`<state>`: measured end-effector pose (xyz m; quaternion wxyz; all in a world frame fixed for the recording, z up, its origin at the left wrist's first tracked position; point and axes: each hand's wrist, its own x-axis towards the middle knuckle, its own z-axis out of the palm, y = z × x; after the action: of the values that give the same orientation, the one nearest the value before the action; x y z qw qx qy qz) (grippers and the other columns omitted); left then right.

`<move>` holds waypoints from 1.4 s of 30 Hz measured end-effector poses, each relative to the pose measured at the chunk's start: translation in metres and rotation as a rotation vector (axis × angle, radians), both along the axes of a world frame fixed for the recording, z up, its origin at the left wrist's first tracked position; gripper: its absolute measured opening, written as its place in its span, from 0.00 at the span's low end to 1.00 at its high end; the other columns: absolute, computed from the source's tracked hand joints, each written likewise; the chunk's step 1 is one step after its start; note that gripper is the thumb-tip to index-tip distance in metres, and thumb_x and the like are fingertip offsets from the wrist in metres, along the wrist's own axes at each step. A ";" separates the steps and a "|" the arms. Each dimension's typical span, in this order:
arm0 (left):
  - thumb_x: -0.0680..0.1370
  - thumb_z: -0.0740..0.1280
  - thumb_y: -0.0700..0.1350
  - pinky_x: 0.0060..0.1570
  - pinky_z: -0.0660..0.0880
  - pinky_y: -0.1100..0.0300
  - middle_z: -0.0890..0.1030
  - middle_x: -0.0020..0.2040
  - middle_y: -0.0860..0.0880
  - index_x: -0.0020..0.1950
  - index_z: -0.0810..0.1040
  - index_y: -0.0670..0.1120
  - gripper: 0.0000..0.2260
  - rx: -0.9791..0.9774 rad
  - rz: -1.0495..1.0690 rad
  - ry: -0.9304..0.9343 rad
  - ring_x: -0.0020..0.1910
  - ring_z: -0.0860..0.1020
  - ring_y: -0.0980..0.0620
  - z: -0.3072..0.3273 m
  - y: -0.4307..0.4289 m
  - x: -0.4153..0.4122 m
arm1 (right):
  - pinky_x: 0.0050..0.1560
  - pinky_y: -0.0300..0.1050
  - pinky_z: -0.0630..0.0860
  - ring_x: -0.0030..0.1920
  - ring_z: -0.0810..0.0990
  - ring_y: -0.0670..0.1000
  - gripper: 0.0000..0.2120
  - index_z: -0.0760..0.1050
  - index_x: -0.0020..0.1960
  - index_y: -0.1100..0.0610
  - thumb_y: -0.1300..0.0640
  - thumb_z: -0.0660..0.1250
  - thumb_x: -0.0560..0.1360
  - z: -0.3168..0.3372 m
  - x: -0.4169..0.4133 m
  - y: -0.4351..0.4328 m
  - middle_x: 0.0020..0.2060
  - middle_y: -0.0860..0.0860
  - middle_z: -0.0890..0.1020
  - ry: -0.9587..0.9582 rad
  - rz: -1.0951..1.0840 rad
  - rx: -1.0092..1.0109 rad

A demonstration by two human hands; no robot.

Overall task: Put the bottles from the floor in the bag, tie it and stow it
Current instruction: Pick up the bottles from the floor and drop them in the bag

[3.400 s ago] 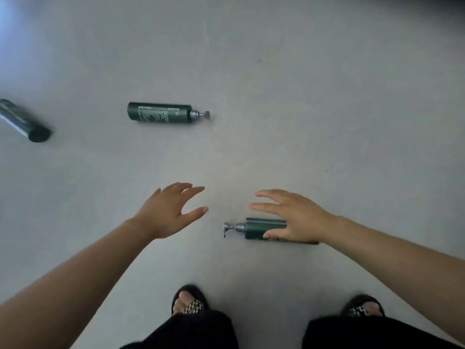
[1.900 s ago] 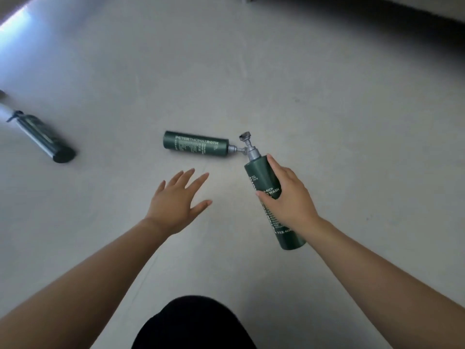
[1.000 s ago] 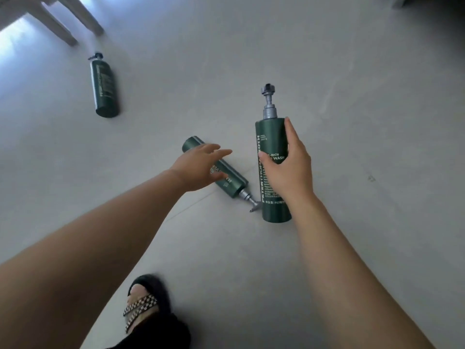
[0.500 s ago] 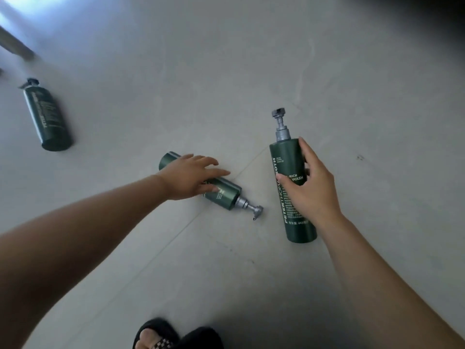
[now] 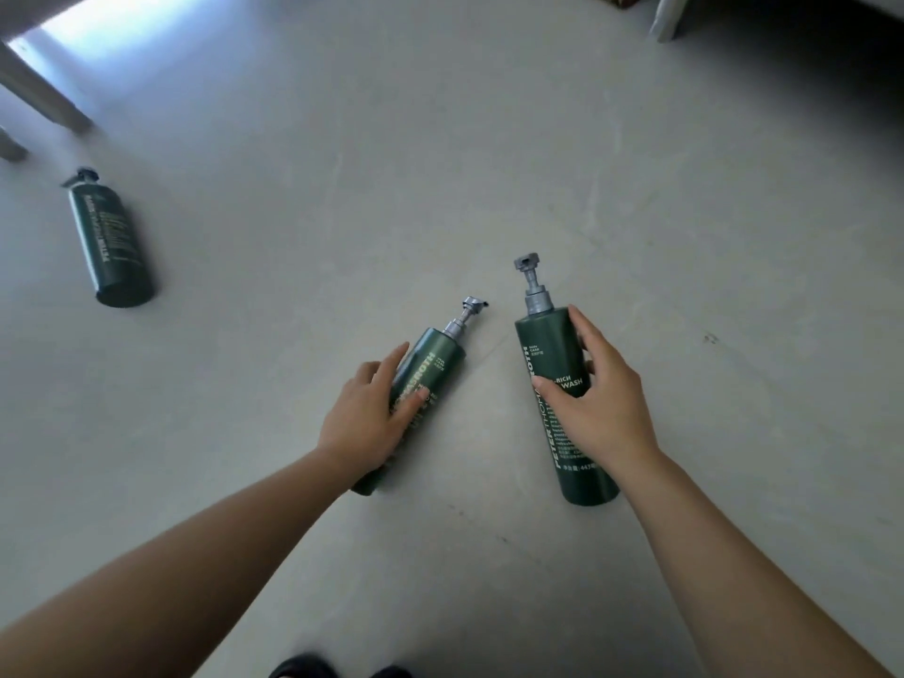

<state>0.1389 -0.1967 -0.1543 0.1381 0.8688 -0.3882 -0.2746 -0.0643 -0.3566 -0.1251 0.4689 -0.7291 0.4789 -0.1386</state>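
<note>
Dark green, smooth cylindrical plastic with pale lettering and a grey pump nozzle makes up all three bottles. The right hand [image 5: 599, 413] wraps thumb and fingers round the middle of the larger bottle [image 5: 545, 349], its pump pointing away from the person, while the left hand [image 5: 364, 423] curls round the lower body of the slimmer bottle [image 5: 438, 357] just beside it, tilted so its pump leans toward the larger one. The third bottle [image 5: 110, 237] lies on its side, well apart to the left, on the pale matte floor [image 5: 342, 139], near a square-edged furniture leg [image 5: 41, 93].
</note>
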 end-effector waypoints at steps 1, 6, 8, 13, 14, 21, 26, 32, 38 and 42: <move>0.76 0.58 0.62 0.57 0.73 0.50 0.69 0.68 0.47 0.74 0.51 0.62 0.29 0.013 -0.046 -0.003 0.63 0.71 0.45 0.001 0.005 -0.001 | 0.60 0.50 0.74 0.58 0.75 0.47 0.38 0.57 0.71 0.36 0.54 0.73 0.68 0.001 0.003 0.000 0.61 0.47 0.75 -0.004 0.010 -0.005; 0.75 0.63 0.56 0.57 0.74 0.49 0.68 0.68 0.48 0.74 0.43 0.64 0.35 0.072 -0.101 -0.015 0.64 0.70 0.44 -0.005 0.015 -0.012 | 0.58 0.49 0.75 0.56 0.76 0.46 0.38 0.57 0.69 0.34 0.53 0.73 0.67 -0.006 0.003 0.009 0.57 0.44 0.75 -0.004 0.024 0.018; 0.76 0.63 0.55 0.55 0.73 0.51 0.70 0.66 0.46 0.75 0.44 0.62 0.34 0.084 -0.097 -0.025 0.62 0.72 0.43 -0.004 0.012 -0.011 | 0.59 0.51 0.75 0.56 0.76 0.47 0.38 0.59 0.69 0.35 0.53 0.73 0.67 -0.002 0.007 0.010 0.56 0.43 0.75 -0.021 0.025 0.040; 0.76 0.63 0.53 0.47 0.69 0.56 0.76 0.62 0.43 0.75 0.50 0.59 0.32 0.088 0.154 0.114 0.52 0.77 0.43 0.064 0.009 0.004 | 0.58 0.50 0.75 0.57 0.76 0.47 0.39 0.56 0.70 0.35 0.49 0.73 0.67 0.069 0.040 0.006 0.58 0.43 0.74 -0.094 0.052 0.068; 0.76 0.64 0.52 0.47 0.69 0.56 0.77 0.62 0.45 0.75 0.51 0.59 0.31 0.037 0.247 0.176 0.50 0.77 0.44 0.090 0.011 0.007 | 0.57 0.47 0.74 0.56 0.75 0.45 0.39 0.55 0.70 0.33 0.47 0.73 0.66 0.092 0.044 0.009 0.57 0.41 0.73 -0.096 0.054 0.077; 0.74 0.69 0.52 0.45 0.74 0.60 0.80 0.53 0.50 0.70 0.57 0.67 0.30 -0.220 0.485 0.391 0.47 0.80 0.56 0.352 0.037 0.007 | 0.55 0.40 0.69 0.56 0.74 0.45 0.39 0.56 0.71 0.36 0.50 0.73 0.68 0.319 0.042 0.034 0.59 0.44 0.74 -0.030 0.147 0.120; 0.74 0.69 0.50 0.40 0.67 0.79 0.76 0.51 0.63 0.70 0.56 0.69 0.31 -0.261 0.370 0.347 0.44 0.74 0.76 0.579 0.048 -0.003 | 0.61 0.48 0.72 0.60 0.75 0.50 0.39 0.54 0.72 0.37 0.50 0.72 0.70 0.541 0.038 0.052 0.63 0.47 0.73 -0.043 0.160 0.114; 0.71 0.72 0.48 0.40 0.64 0.85 0.73 0.52 0.71 0.70 0.60 0.67 0.33 -0.411 0.285 0.336 0.45 0.71 0.81 0.769 0.063 -0.011 | 0.63 0.48 0.72 0.61 0.75 0.47 0.38 0.55 0.73 0.40 0.51 0.72 0.70 0.734 0.040 0.080 0.61 0.44 0.73 -0.086 0.120 0.048; 0.71 0.72 0.49 0.47 0.66 0.83 0.76 0.59 0.62 0.71 0.60 0.66 0.33 -0.486 0.290 0.234 0.50 0.75 0.71 0.839 0.100 0.011 | 0.53 0.26 0.69 0.54 0.75 0.33 0.38 0.55 0.73 0.41 0.50 0.72 0.69 0.798 0.081 0.107 0.58 0.31 0.71 -0.187 0.148 -0.028; 0.71 0.73 0.48 0.43 0.66 0.83 0.75 0.53 0.69 0.70 0.62 0.66 0.33 -0.572 0.461 0.211 0.46 0.73 0.78 0.854 0.126 0.022 | 0.45 0.20 0.70 0.48 0.76 0.29 0.39 0.57 0.72 0.40 0.49 0.73 0.67 0.814 0.123 0.120 0.48 0.25 0.71 -0.249 0.213 -0.002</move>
<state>0.1609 -0.0708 0.7001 0.4723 0.8267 -0.2269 -0.2049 0.0587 -0.2369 0.6884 0.5357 -0.7535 0.3370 -0.1779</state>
